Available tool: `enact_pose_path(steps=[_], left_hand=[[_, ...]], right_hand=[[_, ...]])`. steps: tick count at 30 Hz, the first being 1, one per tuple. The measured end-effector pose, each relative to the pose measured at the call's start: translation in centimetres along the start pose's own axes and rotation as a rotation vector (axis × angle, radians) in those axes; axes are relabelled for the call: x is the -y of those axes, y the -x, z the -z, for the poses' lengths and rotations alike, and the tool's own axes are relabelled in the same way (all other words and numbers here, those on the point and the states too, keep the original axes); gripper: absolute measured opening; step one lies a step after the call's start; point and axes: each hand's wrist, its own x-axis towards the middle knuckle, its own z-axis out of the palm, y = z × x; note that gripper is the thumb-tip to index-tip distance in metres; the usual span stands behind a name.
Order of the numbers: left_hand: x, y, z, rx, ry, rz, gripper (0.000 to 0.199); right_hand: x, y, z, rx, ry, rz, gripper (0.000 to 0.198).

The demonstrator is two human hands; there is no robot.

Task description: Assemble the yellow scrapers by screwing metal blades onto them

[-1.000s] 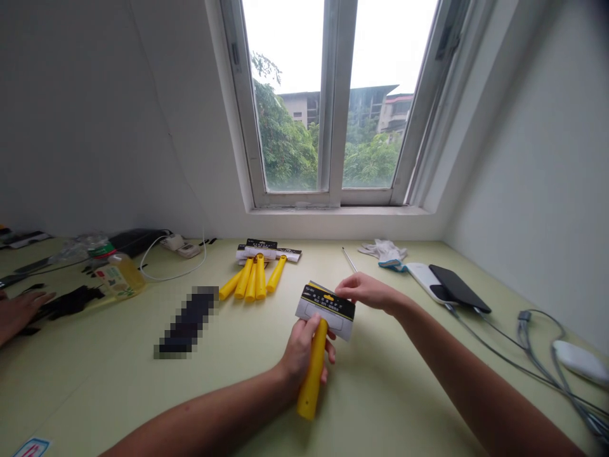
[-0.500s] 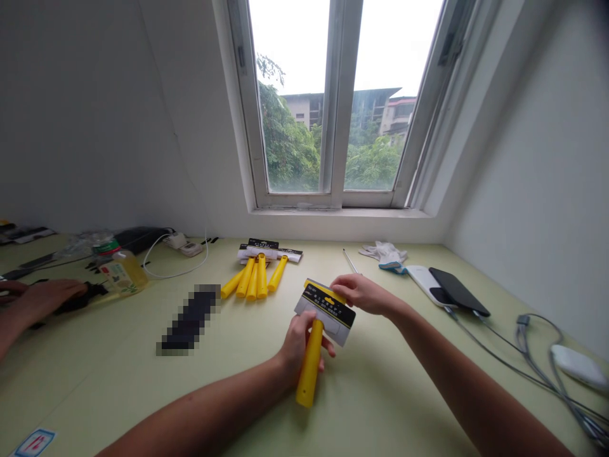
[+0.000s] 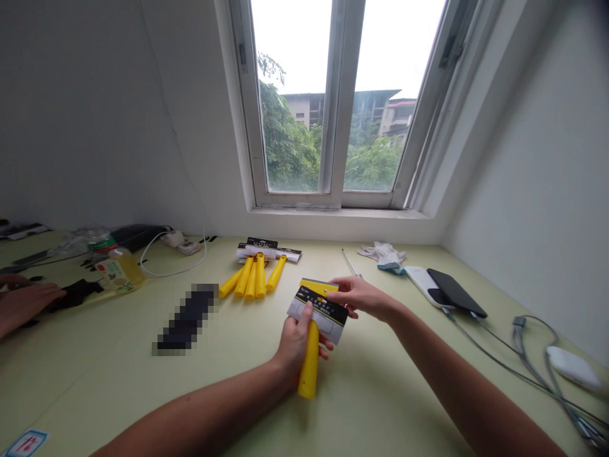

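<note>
My left hand [image 3: 295, 341] grips the yellow handle of a scraper [image 3: 309, 362], held upright-tilted above the green table [image 3: 371, 393]. A black, yellow and grey cardboard sleeve [image 3: 318, 310] covers the scraper's blade end. My right hand [image 3: 361, 296] pinches the sleeve's upper right corner. Further back lie several more yellow-handled scrapers [image 3: 254, 278] side by side, their sleeved heads toward the window.
A blurred dark object [image 3: 186, 319] lies left of the scrapers. A yellow bottle [image 3: 117, 270], cables and another person's hand [image 3: 23, 301] are at far left. Gloves [image 3: 384, 254], two phones [image 3: 445, 289], cables and a white mouse [image 3: 573, 368] sit on the right.
My hands have drawn the scraper slightly toward me and left, with the sleeve tilting. The other person's hand at the left reached forward and then drew back.
</note>
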Motion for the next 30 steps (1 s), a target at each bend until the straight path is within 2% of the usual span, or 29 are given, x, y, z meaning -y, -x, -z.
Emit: enact_pose_path(steps=[2,11,17,23,26,30], left_hand=[[0.2,-0.1,0.1,-0.009,0.035,0.009,0.053],[0.9,-0.2,0.5,0.081,0.008,-0.057,0.047],[0.5,0.2,0.2,0.097,-0.063,-0.086,0.044],[0.7,0.1,0.5,0.086,-0.131,-0.107,0.042],[0.7,0.1,0.6,0.088,-0.172,-0.137,0.041],[0.5,-0.1,0.6,0.148,-0.178,-0.162,0.04]], right_hand=[[-0.3,-0.1,0.2,0.026,-0.048,-0.005,0.035],[-0.8,-0.3,0.1,-0.095,-0.091,-0.076,0.031],[-0.4,-0.5,-0.5,-0.141,-0.132,-0.056,0.027],[-0.6,-0.7,0.1,-0.28,-0.364,0.043,0.024],[-0.6,-0.7,1.2,-0.413,-0.465,0.141,0.024],[-0.3,-0.4,2.6,-0.547,-0.503,0.194,0.021]])
